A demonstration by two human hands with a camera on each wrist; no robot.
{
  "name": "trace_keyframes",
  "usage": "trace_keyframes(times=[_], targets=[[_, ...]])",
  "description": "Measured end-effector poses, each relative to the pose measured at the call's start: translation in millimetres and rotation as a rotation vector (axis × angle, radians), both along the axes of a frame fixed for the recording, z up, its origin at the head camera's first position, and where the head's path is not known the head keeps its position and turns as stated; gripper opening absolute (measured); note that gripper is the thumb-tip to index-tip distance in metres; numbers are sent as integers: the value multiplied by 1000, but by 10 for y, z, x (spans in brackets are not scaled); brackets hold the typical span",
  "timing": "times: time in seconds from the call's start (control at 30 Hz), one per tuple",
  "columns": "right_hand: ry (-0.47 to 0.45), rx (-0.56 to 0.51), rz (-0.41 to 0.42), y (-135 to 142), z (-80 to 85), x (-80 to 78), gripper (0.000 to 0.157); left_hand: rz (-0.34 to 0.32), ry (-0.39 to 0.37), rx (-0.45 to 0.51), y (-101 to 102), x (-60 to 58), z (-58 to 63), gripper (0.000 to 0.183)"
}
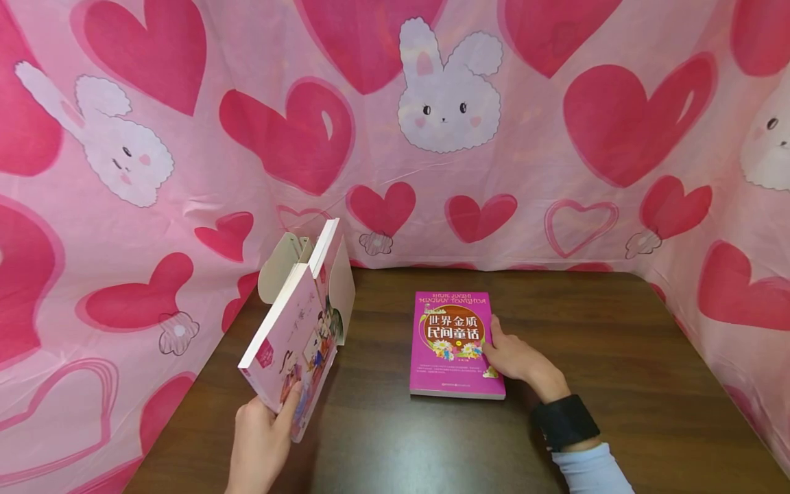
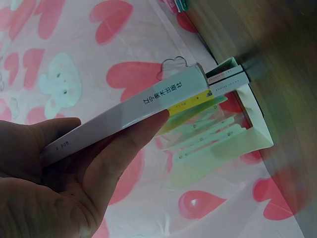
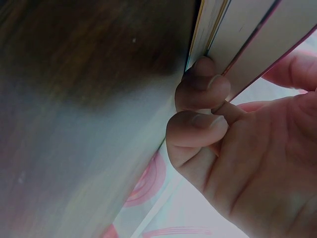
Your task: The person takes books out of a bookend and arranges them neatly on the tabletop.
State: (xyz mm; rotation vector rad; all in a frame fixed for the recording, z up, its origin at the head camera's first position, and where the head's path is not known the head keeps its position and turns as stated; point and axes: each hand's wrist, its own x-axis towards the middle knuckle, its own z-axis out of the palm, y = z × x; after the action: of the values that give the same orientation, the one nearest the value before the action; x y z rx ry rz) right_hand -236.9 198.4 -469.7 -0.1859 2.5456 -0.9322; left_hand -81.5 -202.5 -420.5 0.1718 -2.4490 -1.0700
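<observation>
Pink cloth printed with red hearts and white rabbits [image 1: 450, 103] fills the upper frame and both sides, softly creased, behind a dark wood-grained table [image 1: 586, 322] that shows a dull glare at lower centre. A pale, smooth-panelled book rack [image 1: 344, 295] with rounded corners stands left of centre; the pink book [image 1: 290, 357] is in front of it and hides part of it. The left wrist view shows a yellow spine [image 2: 190, 104] and white spines [image 2: 230, 82] in the rack.

At lower left the left hand [image 1: 262, 439] pinches the tilted pink book, thumb on its glossy illustrated cover. Right of centre, the flat, rectangular magenta book [image 1: 457, 381] lies cover up; the right hand [image 1: 521, 360] grips its right edge, fingers curled against layered pale page edges. A black band [image 1: 568, 420] circles that wrist, above a light blue sleeve [image 1: 592, 470]
</observation>
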Motion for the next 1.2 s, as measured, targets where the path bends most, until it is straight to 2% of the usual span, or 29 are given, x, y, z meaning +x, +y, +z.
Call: trace_keyframes(times=[0.63,1.2], targets=[[-6,-3,-4,-7,6,4,91,-62,-3,33,133,-12,-23,25],[-7,-8,-7,9,-29,-12,90,-112,-17,66,245,-98,-52,25]])
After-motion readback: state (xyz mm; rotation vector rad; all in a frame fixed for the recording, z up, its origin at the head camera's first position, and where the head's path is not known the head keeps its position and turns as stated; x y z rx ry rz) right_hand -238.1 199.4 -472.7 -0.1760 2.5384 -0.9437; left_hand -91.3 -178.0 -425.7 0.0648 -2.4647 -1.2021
